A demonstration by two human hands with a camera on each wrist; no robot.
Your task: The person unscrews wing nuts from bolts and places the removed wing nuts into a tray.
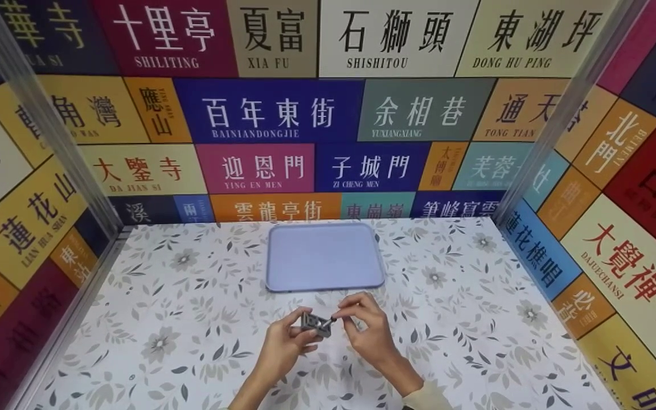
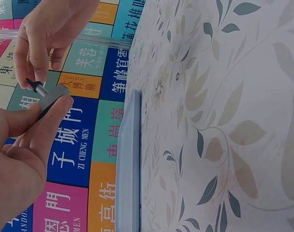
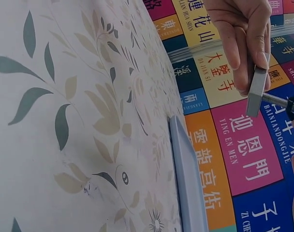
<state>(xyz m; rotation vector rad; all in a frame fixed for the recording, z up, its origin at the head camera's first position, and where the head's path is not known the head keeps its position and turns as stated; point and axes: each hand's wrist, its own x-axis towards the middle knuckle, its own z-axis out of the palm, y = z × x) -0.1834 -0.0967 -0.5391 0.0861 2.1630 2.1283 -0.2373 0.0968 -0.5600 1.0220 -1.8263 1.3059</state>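
Note:
Over the table, in the head view, my left hand [image 1: 282, 344] grips a small grey metal block [image 1: 312, 323] between thumb and fingers. The block has openings in its face. A wing screw [image 3: 273, 100] with a silver threaded shank and a black winged head stands out from the block in the right wrist view. My right hand [image 1: 372, 333] pinches the screw's black head with thumb and fingertips. From the left wrist view, the shank [image 2: 41, 90] meets the block [image 2: 54, 96], and the left thumb and fingers cover part of the block.
A light blue tray [image 1: 325, 256] lies flat on the table behind both hands. The table has a white leaf-and-flower cover [image 1: 203, 319]. Walls with coloured sign panels [image 1: 271, 111] enclose the back and both sides.

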